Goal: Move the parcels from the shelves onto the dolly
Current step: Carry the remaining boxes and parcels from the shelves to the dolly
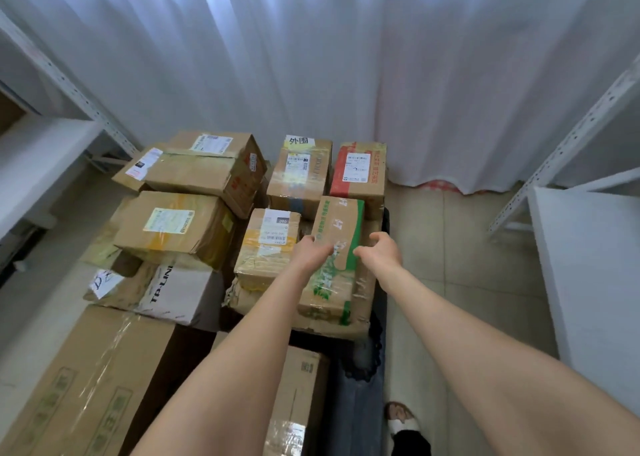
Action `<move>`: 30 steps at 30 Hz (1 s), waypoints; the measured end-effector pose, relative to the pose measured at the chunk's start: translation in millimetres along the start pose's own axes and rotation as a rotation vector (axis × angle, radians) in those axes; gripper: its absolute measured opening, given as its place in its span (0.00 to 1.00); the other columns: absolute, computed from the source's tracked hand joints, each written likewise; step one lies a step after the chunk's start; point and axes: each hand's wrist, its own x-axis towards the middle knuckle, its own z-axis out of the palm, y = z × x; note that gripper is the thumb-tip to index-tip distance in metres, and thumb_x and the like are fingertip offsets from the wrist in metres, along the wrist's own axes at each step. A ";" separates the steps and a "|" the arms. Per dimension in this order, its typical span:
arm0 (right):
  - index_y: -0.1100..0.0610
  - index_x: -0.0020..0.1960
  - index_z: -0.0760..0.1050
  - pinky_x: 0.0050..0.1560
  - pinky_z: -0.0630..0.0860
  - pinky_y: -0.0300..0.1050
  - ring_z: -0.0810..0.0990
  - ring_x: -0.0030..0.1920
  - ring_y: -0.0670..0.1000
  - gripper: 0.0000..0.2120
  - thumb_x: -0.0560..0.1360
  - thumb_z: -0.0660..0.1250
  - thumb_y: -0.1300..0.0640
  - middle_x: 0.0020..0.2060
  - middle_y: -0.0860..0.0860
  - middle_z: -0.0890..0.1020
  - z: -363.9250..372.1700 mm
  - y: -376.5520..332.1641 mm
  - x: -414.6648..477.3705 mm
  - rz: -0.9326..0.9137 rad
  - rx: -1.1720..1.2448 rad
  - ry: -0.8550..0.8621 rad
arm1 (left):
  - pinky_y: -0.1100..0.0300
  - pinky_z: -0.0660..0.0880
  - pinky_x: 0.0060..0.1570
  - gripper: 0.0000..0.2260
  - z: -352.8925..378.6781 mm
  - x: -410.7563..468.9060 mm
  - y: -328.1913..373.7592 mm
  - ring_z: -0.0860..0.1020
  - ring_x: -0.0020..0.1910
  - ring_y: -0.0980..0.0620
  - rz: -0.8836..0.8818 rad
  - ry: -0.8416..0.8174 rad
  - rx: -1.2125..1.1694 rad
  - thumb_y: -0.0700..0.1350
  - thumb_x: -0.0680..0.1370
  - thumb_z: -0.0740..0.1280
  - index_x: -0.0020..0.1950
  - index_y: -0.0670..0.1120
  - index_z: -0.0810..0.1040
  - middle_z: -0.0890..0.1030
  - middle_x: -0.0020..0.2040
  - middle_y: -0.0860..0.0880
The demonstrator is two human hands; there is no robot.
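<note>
**Arm pose.** We reach both bare forearms forward and down over the loaded dolly (385,225). They are nearly straight and converge on one parcel.

**Left hand.** The left hand (313,251) lies back-up on the left edge of the green-printed carton (341,227). Its fingers bend down over that edge, into the gap beside the carton labelled 090 (272,244). We cannot tell whether these fingers clamp the carton or merely lie against it.

**Right hand.** The right hand (379,251) sits just beside the same carton's right edge, level with the left hand. Its fingers are loosely curled and enclose nothing. The thumb side meets the green stripe, and we cannot tell whether it touches.

**Parcel location.** The green-printed carton lies flat on the right side of the load, on top of a wider taped carton (363,293). Beyond it stand the red-printed carton (358,173) and the carton marked 外围 (299,175), side by side. To the left we see stacked brown cartons (180,196), with the TP-LINK carton (173,293) below them. A long carton (86,386) lies nearest us.

**Surroundings.** White metal shelves stand at the left (52,144) and the right (588,248). A white curtain (311,57) hangs behind the load. A foot in a sandal (398,417) rests on the tiled floor (450,265).
</note>
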 end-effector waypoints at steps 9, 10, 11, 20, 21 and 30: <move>0.54 0.71 0.68 0.63 0.71 0.50 0.72 0.66 0.57 0.27 0.74 0.70 0.54 0.67 0.55 0.72 -32.7 43.0 -202.5 -0.043 0.043 0.232 | 0.51 0.70 0.63 0.27 -17.1 -170.2 -52.2 0.69 0.68 0.44 0.286 -0.075 0.152 0.46 0.78 0.65 0.75 0.44 0.61 0.69 0.71 0.43; 0.55 0.71 0.68 0.63 0.71 0.49 0.71 0.66 0.57 0.27 0.74 0.70 0.54 0.68 0.55 0.72 -36.1 50.1 -224.5 -0.045 0.049 0.252 | 0.50 0.69 0.64 0.27 -15.9 -189.2 -57.9 0.69 0.69 0.44 0.302 -0.094 0.169 0.47 0.78 0.65 0.75 0.44 0.61 0.68 0.71 0.43; 0.55 0.71 0.68 0.62 0.71 0.49 0.72 0.66 0.56 0.27 0.74 0.70 0.54 0.68 0.55 0.72 -39.3 57.7 -245.7 -0.042 0.056 0.272 | 0.50 0.68 0.65 0.27 -13.6 -207.0 -63.1 0.68 0.69 0.44 0.323 -0.112 0.197 0.47 0.78 0.65 0.75 0.44 0.60 0.68 0.71 0.42; 0.55 0.70 0.69 0.64 0.71 0.48 0.72 0.67 0.56 0.27 0.73 0.70 0.55 0.69 0.55 0.71 -83.2 137.7 -399.7 0.046 0.117 0.481 | 0.54 0.67 0.65 0.29 33.9 -342.2 -97.8 0.67 0.70 0.44 0.506 -0.310 0.379 0.46 0.77 0.65 0.76 0.41 0.59 0.65 0.74 0.43; 0.55 0.70 0.69 0.64 0.71 0.48 0.72 0.67 0.56 0.26 0.73 0.70 0.55 0.69 0.55 0.72 -88.2 147.7 -415.7 0.054 0.118 0.500 | 0.55 0.67 0.65 0.29 40.3 -356.0 -102.8 0.67 0.70 0.44 0.524 -0.329 0.389 0.45 0.77 0.65 0.76 0.41 0.59 0.65 0.74 0.43; 0.56 0.68 0.73 0.64 0.71 0.46 0.73 0.65 0.53 0.23 0.74 0.69 0.57 0.66 0.53 0.75 -107.2 267.6 -601.1 0.147 0.227 0.669 | 0.55 0.66 0.65 0.27 97.5 -515.4 -177.8 0.67 0.70 0.43 0.719 -0.494 0.542 0.44 0.78 0.64 0.75 0.39 0.60 0.67 0.72 0.41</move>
